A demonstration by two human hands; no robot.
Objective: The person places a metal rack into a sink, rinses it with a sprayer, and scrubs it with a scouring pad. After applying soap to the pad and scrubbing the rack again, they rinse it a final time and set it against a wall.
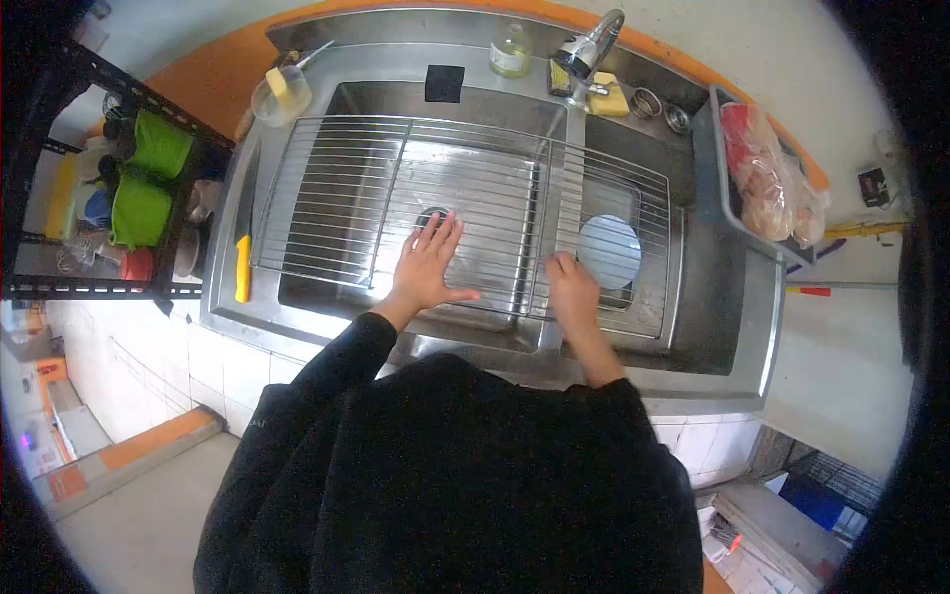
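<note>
1. Two bare hands are working over a silver rectangular metal wire rack [541, 213], which is lying across both basins of a grey steel sink [708, 389].
2. Left hand [427, 269] is lying open on the rack, palm down, its fingers spreading.
3. Right hand [576, 297] is curling its fingers at the rack, right of the left hand; I am not managing to tell whether it is gripping anything.
4. Under the rack's right part, a pale blue round flat object [610, 252] is showing.
5. On the sink's left edge, a yellow-handled knife [243, 269] is lying.
</note>
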